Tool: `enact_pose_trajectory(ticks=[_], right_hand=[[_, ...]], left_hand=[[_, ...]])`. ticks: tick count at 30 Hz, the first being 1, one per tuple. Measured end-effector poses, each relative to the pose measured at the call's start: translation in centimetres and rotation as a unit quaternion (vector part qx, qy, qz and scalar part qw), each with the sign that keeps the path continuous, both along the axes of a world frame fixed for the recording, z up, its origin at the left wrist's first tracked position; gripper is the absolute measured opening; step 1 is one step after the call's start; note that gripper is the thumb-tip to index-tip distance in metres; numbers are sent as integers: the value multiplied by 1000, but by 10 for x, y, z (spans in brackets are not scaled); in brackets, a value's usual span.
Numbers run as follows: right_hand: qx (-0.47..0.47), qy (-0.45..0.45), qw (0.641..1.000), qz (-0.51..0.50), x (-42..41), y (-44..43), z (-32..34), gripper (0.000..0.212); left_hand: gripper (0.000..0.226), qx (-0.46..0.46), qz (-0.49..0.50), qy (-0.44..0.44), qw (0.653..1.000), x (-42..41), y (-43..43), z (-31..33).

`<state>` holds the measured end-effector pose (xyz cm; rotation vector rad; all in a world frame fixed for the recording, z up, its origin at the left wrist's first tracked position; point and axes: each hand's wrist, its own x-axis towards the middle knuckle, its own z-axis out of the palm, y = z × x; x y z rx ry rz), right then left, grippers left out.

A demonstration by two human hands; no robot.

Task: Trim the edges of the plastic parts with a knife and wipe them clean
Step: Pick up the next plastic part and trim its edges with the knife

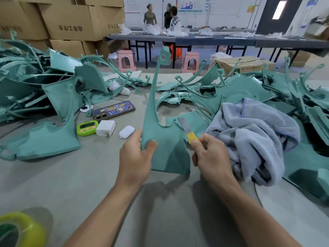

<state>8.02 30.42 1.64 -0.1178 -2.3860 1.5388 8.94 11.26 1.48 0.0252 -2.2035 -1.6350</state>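
At frame centre the left hand (137, 154) grips the teal plastic part (165, 150) by its lower left edge, holding it upright, probably to present its notched edge. The right hand (210, 154) pinches the yellow-wrapped knife (186, 127), blade against that edge. A grey-blue towel (252, 136) lies just right, likely for wiping.

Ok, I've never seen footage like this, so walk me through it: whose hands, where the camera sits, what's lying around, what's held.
No machine here: one camera, worn on a person's head, looks down at their own bare hands. The left hand grips a green plastic part, held upright over the grey mat. The right hand pinches a small knife with a yellow-wrapped handle, blade up by the part's edge. A blue-grey towel lies to the right. Also on the mat: a phone, a green timer, a white charger, a white earbud case, and heaps of green parts.
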Motion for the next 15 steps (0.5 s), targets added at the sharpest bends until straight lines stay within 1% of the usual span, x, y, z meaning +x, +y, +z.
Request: enact_pose_trajectory(ticks=[2, 5, 6, 8, 10, 11, 12, 14, 15], right_hand=[[11, -8, 1000, -24, 0, 5, 0, 32], [-82, 27, 996, 18, 6, 1, 3, 29], [-92, 32, 995, 31, 8, -2, 4, 27], [-58, 20, 997, 38, 7, -7, 1, 29], [5, -7, 1000, 2, 3, -6, -2, 32], [10, -14, 1000, -16, 1, -3, -3, 32], [-8, -9, 1000, -20, 1, -2, -4, 31], [-77, 14, 997, 12, 4, -3, -3, 31], [-90, 17, 995, 29, 5, -6, -3, 30]], left_hand=[[10, -4, 9, 2, 1000, -1, -1, -1], [10, -15, 23, 4, 1000, -1, -1, -1], [11, -15, 23, 5, 1000, -1, -1, -1], [12, -16, 25, 6, 1000, -1, -1, -1], [13, -18, 26, 1, 1000, -1, -1, -1], [14, -16, 26, -2, 1000, -1, -1, -1], [14, -15, 26, -4, 1000, -1, -1, 0], [16, -18, 28, -5, 999, -1, -1, 0], [16, -20, 28, -3, 999, -1, -1, 0]])
